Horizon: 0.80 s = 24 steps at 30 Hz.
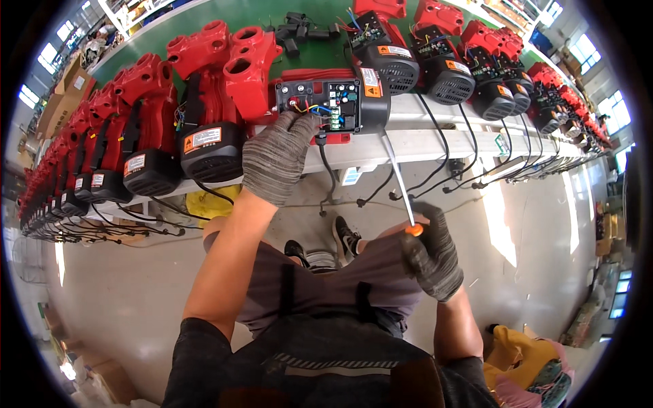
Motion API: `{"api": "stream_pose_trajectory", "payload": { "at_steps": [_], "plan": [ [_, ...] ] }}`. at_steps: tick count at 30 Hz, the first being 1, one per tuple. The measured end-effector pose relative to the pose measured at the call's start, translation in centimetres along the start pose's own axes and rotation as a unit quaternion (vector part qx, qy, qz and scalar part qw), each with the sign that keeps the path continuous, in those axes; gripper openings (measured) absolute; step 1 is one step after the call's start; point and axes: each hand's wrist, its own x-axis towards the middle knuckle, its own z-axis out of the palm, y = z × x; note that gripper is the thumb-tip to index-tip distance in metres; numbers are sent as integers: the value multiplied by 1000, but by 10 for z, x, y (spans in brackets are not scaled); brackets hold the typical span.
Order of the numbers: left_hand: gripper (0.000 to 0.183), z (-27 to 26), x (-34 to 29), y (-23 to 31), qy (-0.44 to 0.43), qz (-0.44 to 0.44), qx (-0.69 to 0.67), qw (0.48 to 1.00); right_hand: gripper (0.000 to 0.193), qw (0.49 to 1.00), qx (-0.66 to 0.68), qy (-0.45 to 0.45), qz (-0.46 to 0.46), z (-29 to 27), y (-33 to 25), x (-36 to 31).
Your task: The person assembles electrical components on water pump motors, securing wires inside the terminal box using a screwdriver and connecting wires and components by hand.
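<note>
Our left hand rests its curled fingers on the open wiring box at the worktop edge, steadying it, while our right hand grips the screwdriver low

I see bright daylight pouring from windows at both upper edges, throwing glare streaks across the pale floor. Fisheye bending curves the workbench; black vignette rings the frame, and the rim detail is soft.
</note>
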Motion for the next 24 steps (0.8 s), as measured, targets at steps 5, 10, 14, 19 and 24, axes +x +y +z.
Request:
{"api": "stream_pose_trajectory", "payload": {
  "at_steps": [5,10,14,19,24],
  "plan": [
    [20,3,-3,-4,32,-4,-80,996,48,976,-173,30,-126,-7,-31,-3],
    [17,1,-2,-1,50,-54,-166,983,39,960,-191,110,-174,-7,-48,-1],
    [18,2,-6,-7,47,-50,-187,980,46,980,116,123,-109,11,-50,23],
    [18,9,-6,-9,42,-47,-216,974,14,993,112,10,-23,53,-41,85],
    [19,4,-7,-11,31,-41,-216,975,25,972,-118,117,-164,94,-29,144]
  ]
}}
